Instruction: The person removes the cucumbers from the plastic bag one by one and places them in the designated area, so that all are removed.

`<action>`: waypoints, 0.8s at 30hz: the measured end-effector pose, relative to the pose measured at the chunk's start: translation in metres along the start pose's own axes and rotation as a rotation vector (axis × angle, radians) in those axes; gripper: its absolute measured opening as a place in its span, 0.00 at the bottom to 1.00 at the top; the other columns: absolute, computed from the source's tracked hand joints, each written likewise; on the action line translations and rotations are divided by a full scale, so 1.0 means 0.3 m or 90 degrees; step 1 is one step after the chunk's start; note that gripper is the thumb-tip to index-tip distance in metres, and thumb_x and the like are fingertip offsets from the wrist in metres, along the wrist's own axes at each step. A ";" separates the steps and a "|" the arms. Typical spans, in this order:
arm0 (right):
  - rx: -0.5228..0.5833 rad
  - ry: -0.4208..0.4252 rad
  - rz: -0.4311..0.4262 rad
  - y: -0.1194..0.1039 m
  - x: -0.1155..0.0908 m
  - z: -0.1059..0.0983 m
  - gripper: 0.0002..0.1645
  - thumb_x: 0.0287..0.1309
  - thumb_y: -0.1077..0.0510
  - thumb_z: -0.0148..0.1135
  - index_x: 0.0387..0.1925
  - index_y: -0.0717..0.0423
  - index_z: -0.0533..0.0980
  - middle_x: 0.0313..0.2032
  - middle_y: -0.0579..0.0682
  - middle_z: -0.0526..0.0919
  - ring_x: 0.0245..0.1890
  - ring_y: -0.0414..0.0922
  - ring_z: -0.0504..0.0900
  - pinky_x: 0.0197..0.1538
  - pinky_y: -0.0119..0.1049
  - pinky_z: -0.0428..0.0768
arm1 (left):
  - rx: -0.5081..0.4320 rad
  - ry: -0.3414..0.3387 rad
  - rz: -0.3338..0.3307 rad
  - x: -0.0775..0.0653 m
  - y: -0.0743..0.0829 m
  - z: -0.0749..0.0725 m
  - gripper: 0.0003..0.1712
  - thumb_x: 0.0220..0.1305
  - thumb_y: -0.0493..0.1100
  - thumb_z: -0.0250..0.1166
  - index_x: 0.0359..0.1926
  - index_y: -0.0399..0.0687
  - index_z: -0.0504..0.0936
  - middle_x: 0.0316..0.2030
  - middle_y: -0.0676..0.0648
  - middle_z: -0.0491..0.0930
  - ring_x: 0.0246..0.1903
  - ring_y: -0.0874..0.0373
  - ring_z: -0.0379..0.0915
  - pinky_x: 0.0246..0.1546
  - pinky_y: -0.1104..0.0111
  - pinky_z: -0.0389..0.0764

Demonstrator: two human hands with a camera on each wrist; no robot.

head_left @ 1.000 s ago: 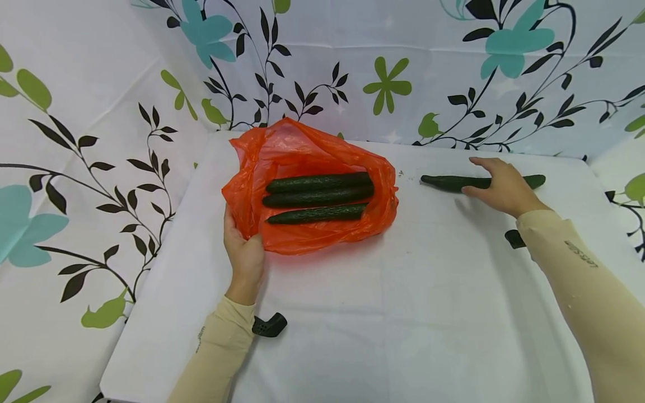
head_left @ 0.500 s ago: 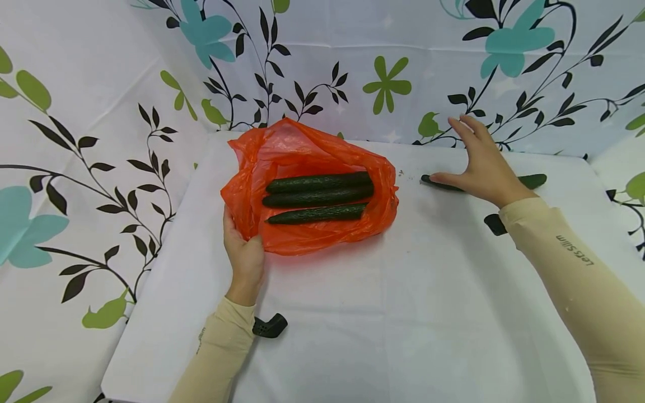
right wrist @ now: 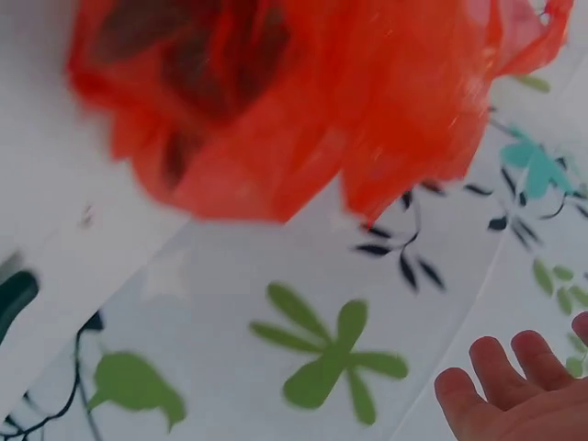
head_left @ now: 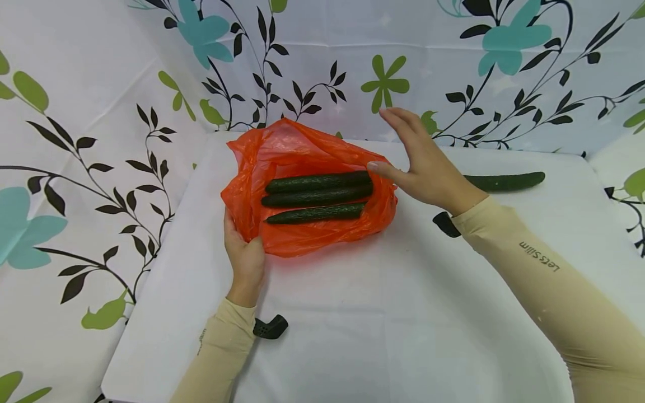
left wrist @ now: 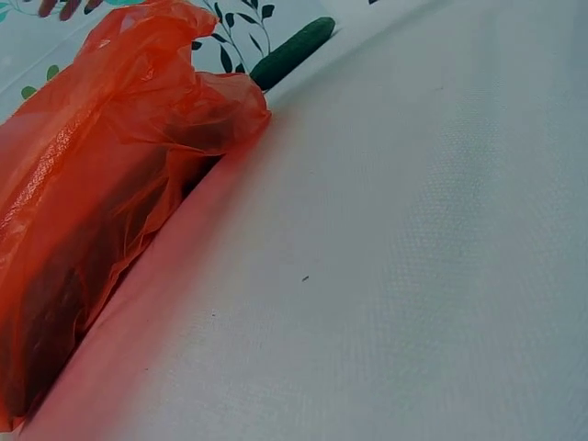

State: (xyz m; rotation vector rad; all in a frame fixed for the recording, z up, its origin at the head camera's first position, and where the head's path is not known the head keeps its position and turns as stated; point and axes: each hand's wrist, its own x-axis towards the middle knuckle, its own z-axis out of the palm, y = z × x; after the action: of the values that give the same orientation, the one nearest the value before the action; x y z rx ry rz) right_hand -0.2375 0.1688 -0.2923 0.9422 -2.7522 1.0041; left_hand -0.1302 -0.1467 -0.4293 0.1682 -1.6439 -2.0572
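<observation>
An orange-red plastic bag [head_left: 307, 242] lies with its mouth facing me, and several dark green cucumbers [head_left: 317, 197] show inside, side by side. At its left edge my left hand [head_left: 246, 266] grips the plastic, thumb in front and fingers hidden behind. My right hand [head_left: 430, 170] is at the bag's right end, fingers spread and nothing held; its thumb overlaps the rim in the head view. In the right wrist view the fingers [right wrist: 501, 367] stand apart from the plastic. Another cucumber [head_left: 509, 182] lies on the table to the right, partly behind the right hand.
The white table [head_left: 342, 336] carries the bag and the loose cucumber. Behind it hangs a white cloth [head_left: 322, 50] printed with leaves and flowers. A black wrist device [head_left: 270, 327] sits by the left sleeve, another [head_left: 446, 224] by the right.
My right hand has left the loose cucumber on the right, rising and moving left to the bag's right end. The left hand and the bag have stayed almost still.
</observation>
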 end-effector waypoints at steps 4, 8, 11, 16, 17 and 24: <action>0.038 -0.007 -0.017 -0.057 0.027 0.066 0.51 0.65 0.38 0.63 0.80 0.42 0.50 0.77 0.47 0.50 0.76 0.45 0.52 0.73 0.58 0.60 | 0.024 0.015 -0.009 -0.002 -0.003 -0.002 0.55 0.52 0.11 0.47 0.79 0.50 0.53 0.71 0.52 0.63 0.70 0.57 0.58 0.72 0.64 0.60; 0.086 -0.006 -0.031 -0.117 0.053 0.134 0.49 0.65 0.38 0.62 0.80 0.43 0.52 0.76 0.46 0.53 0.74 0.42 0.55 0.73 0.52 0.60 | 0.026 0.015 -0.014 -0.003 -0.008 -0.005 0.56 0.51 0.10 0.46 0.79 0.51 0.53 0.70 0.52 0.64 0.70 0.57 0.58 0.72 0.64 0.60; 0.147 -0.003 -0.033 -0.160 0.071 0.176 0.49 0.65 0.39 0.63 0.79 0.43 0.52 0.74 0.45 0.57 0.71 0.41 0.59 0.72 0.49 0.63 | 0.027 0.012 -0.017 -0.006 -0.008 -0.005 0.55 0.52 0.11 0.46 0.78 0.52 0.54 0.69 0.51 0.64 0.69 0.56 0.58 0.72 0.61 0.61; 0.290 -0.023 0.001 -0.199 0.097 0.242 0.49 0.64 0.41 0.65 0.79 0.39 0.51 0.72 0.42 0.60 0.69 0.42 0.64 0.69 0.45 0.68 | 0.028 0.015 -0.020 -0.009 -0.008 -0.004 0.54 0.53 0.11 0.46 0.78 0.52 0.55 0.69 0.51 0.65 0.69 0.56 0.59 0.72 0.61 0.61; 0.316 -0.030 0.008 -0.202 0.100 0.256 0.50 0.64 0.41 0.66 0.79 0.38 0.51 0.72 0.42 0.60 0.69 0.43 0.65 0.69 0.45 0.69 | 0.028 0.015 -0.021 -0.009 -0.008 -0.005 0.54 0.53 0.11 0.46 0.78 0.52 0.55 0.69 0.50 0.65 0.69 0.56 0.59 0.72 0.61 0.61; 0.330 -0.083 0.071 -0.172 0.104 0.330 0.54 0.61 0.41 0.69 0.80 0.44 0.50 0.72 0.46 0.62 0.71 0.44 0.64 0.71 0.42 0.66 | 0.020 0.010 -0.021 -0.002 -0.013 -0.008 0.54 0.53 0.11 0.47 0.78 0.51 0.54 0.69 0.48 0.64 0.71 0.52 0.57 0.72 0.58 0.60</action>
State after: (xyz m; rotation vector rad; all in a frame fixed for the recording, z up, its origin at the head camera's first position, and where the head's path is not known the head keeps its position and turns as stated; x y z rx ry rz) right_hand -0.2194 0.0616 -0.3330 0.9379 -2.7174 1.7915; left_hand -0.1298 -0.1478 -0.4338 0.2234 -1.6755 -2.0499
